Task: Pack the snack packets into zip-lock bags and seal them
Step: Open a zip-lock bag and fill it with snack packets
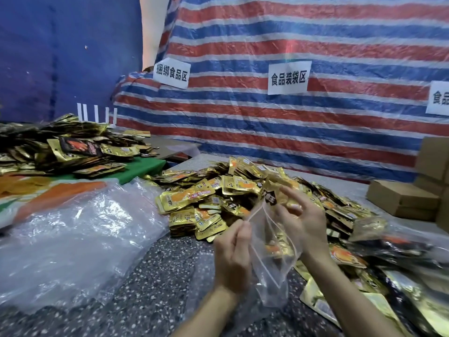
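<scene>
The left hand [232,246] is pinching the near lip of the zip-lock bag [269,271], which is hanging mouth-up between both hands, while the right hand [306,220] is gripping a snack packet [272,195] just above-right of that mouth.

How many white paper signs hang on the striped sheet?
3 signs: one at left, one in the middle, one cut off at the right edge; more may lie out of view.
</scene>
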`<state>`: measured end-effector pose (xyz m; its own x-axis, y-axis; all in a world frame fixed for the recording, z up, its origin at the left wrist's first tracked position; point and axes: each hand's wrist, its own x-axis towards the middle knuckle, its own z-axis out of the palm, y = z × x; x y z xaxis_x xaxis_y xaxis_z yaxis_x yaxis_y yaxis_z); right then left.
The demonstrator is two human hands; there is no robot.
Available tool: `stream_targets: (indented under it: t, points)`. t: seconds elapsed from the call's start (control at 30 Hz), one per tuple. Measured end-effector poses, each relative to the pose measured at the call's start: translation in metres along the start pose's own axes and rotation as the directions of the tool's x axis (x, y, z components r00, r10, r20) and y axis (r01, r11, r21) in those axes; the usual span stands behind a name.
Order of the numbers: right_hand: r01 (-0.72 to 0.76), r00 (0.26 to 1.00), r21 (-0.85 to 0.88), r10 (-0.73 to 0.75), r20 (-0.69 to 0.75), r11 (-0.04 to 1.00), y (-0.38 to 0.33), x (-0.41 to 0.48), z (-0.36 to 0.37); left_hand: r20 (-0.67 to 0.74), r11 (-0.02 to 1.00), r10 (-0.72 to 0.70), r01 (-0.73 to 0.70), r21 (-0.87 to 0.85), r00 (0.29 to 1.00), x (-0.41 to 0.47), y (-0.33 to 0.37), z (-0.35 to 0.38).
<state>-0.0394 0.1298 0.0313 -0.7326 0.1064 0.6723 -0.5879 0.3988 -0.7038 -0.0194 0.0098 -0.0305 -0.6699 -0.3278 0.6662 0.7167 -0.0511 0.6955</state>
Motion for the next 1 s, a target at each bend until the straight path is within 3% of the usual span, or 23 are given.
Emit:
stream_targets:
  t: [0.13, 0.23, 0.33, 0.43, 0.57, 0.67, 0.83, 1.0]
  points:
    - [-0.093, 0.965, 0.118, 0.118, -0.233, 0.989, -0.006, 0.001, -0.041, 0.068, 0.998, -0.018, 0.014, 0.056, 0.998, -0.002, -0.002, 0.001]
    - [-0.110, 0.922, 0.332, 0.220, -0.317, 0.937, -0.016, -0.001, -0.063, 0.161, 0.994, -0.050, 0.033, 0.109, 0.986, -0.005, -0.004, 0.001]
    - [-0.112, 0.897, 0.517, 0.310, -0.314, 0.849, -0.024, -0.009, -0.073, 0.207, 0.992, -0.084, 0.062, 0.110, 0.975, -0.007, -0.003, 0.001]
    - [-0.144, 0.893, 0.568, 0.354, -0.279, 0.811, -0.020, -0.023, -0.072, 0.241, 0.988, -0.121, 0.093, 0.126, 0.963, -0.008, -0.002, 0.001]
    - [-0.192, 0.914, 0.491, 0.338, -0.226, 0.850, -0.010, -0.046, -0.062, 0.246, 0.981, -0.157, 0.122, 0.153, 0.956, -0.008, -0.004, 0.001]
    - [-0.168, 0.955, 0.362, 0.242, -0.171, 0.917, -0.003, -0.059, -0.050, 0.248, 0.978, -0.166, 0.126, 0.167, 0.955, -0.008, -0.002, 0.002]
    - [-0.065, 0.998, 0.229, 0.059, 0.033, 0.971, -0.006, -0.067, -0.041, 0.175, 0.984, -0.107, 0.079, 0.162, 0.979, -0.007, 0.007, 0.003]
    - [0.127, 0.973, -0.005, -0.124, 0.195, 0.992, -0.010, -0.071, -0.048, 0.069, 0.988, -0.081, 0.071, 0.135, 0.994, -0.006, 0.017, 0.002]
